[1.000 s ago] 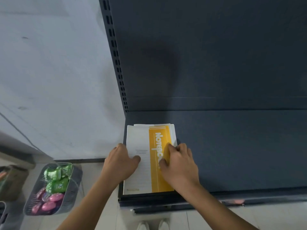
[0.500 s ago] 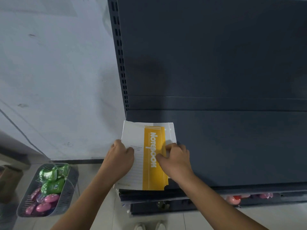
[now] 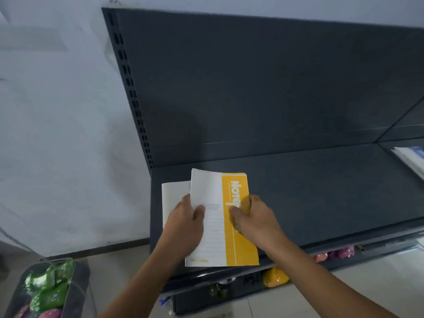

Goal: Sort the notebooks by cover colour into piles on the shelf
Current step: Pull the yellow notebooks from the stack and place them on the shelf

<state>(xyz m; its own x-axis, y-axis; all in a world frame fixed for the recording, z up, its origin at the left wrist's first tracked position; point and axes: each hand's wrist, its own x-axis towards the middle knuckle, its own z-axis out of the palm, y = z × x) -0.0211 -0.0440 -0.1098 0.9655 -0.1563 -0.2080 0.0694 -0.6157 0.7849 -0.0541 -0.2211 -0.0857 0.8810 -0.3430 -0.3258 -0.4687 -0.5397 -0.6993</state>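
A white and yellow notebook (image 3: 215,216) with "Notebook" on its yellow band is lifted off the left end of the dark grey shelf (image 3: 309,191). My right hand (image 3: 254,219) pinches its yellow side and my left hand (image 3: 185,223) grips its white side. Beneath it, further left, another notebook with a white cover (image 3: 175,193) lies on the shelf, partly hidden. At the far right edge another pile of notebooks (image 3: 411,158) with white and blue covers shows on the neighbouring shelf.
A grey basket (image 3: 46,292) with green and pink packets stands on the floor at the lower left. Pink and yellow packets (image 3: 275,276) lie on the lower shelf under the front edge. A slotted upright (image 3: 130,88) and a white wall bound the left.
The top notebook has come up off the pile and shifted right, uncovering the white one below. My view has swung right, bringing the far pile into sight.
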